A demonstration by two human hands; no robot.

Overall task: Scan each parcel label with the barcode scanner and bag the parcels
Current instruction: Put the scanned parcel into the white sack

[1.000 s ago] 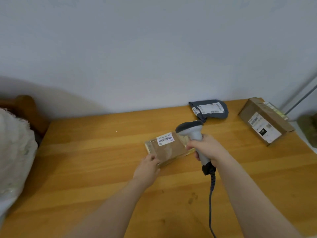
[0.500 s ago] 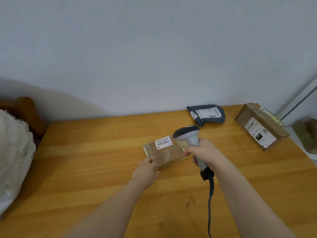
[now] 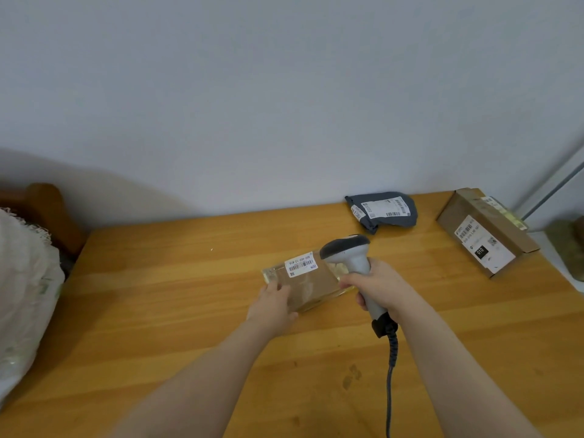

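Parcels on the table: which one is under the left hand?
The flat brown parcel at mid-table: the left hand rests on its near edge. The grey bag parcel and the cardboard box lie untouched near the wall.

Scanner (image 3: 349,259) head covers parcel's (image 3: 311,284) right far corner; cable (image 3: 391,384) cut off at bottom edge. Label (image 3: 301,263) print too small to read. Cloth (image 3: 22,298) cut off left.
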